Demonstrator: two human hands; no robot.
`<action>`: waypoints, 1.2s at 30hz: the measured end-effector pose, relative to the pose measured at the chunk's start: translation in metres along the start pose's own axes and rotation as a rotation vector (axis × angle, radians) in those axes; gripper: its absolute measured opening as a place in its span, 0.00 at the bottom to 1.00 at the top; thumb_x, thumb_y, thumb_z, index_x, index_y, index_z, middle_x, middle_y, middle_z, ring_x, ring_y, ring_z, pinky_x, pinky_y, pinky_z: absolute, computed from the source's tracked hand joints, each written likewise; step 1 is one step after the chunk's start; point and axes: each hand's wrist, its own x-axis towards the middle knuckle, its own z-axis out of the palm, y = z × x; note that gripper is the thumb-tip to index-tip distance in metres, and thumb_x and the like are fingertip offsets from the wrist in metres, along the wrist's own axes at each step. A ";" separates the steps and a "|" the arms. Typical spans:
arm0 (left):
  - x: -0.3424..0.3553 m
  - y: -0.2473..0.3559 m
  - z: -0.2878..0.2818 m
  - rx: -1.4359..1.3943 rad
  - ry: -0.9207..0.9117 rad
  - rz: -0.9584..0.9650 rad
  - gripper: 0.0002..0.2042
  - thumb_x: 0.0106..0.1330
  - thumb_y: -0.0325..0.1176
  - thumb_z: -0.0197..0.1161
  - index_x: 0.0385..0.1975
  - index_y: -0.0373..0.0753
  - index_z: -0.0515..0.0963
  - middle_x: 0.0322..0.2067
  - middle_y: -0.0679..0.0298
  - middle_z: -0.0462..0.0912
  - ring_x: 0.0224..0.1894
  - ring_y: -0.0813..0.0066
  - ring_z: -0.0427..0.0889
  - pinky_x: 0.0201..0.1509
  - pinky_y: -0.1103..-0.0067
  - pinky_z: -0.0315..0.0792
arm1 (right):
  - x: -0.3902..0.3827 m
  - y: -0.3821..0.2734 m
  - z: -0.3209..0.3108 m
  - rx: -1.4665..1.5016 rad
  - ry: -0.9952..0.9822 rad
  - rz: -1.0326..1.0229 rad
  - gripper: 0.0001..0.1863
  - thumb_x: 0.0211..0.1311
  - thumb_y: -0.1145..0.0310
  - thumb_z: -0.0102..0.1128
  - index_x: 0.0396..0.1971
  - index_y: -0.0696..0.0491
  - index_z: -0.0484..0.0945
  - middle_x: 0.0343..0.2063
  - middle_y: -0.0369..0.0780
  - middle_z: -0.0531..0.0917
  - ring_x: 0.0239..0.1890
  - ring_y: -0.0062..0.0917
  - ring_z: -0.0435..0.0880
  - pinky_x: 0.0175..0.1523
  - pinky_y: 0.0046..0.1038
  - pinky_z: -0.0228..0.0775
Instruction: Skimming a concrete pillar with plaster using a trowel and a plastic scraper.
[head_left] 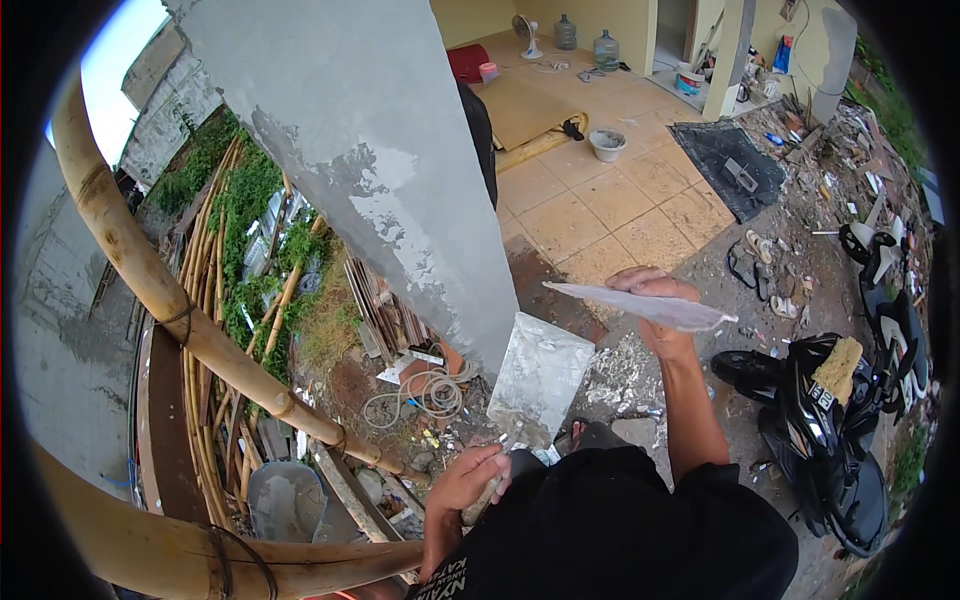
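My right hand [652, 290] is raised and closed on a thin, flat, pale sheet [650, 306], seen nearly edge-on, with a ragged whitish edge at its right end. Lower down, my left hand [468, 482] is close to my body with its fingers curled. What lies in those fingers, if anything, is too small to make out. In front of me stands a grey plastered wall [340, 110] with lighter, uneven patches along its lower left edge. A whitish, smeared board [540, 372] lies below the wall's bottom corner, between my two hands.
Bamboo poles [240, 375] cross at the left, one near my left forearm. A coiled hose [432, 392] and rubble lie below. At right are a motorcycle [815, 430] with a yellow sponge [838, 368] and several sandals [760, 248]. A bucket [607, 145] stands on the tiles.
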 end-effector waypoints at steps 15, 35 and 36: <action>0.030 0.024 0.025 0.226 0.131 -0.032 0.14 0.71 0.36 0.52 0.23 0.35 0.73 0.17 0.68 0.73 0.19 0.80 0.72 0.25 0.81 0.67 | 0.004 0.013 -0.040 -0.352 -0.247 -0.081 0.10 0.45 0.67 0.67 0.26 0.58 0.82 0.36 0.45 0.86 0.46 0.39 0.84 0.53 0.37 0.73; 0.047 0.016 0.019 -0.123 -0.018 0.120 0.16 0.71 0.41 0.54 0.23 0.36 0.72 0.17 0.68 0.71 0.20 0.81 0.71 0.25 0.83 0.66 | 0.018 0.011 -0.070 0.290 0.176 0.395 0.29 0.51 0.69 0.71 0.50 0.63 0.67 0.32 0.42 0.81 0.26 0.23 0.81 0.22 0.21 0.70; 0.054 0.015 0.021 -0.161 -0.067 0.169 0.15 0.71 0.41 0.56 0.27 0.37 0.72 0.19 0.67 0.73 0.20 0.81 0.71 0.26 0.83 0.65 | 0.011 0.010 -0.076 0.265 0.209 0.379 0.30 0.50 0.66 0.73 0.49 0.63 0.68 0.31 0.41 0.81 0.26 0.22 0.81 0.22 0.21 0.70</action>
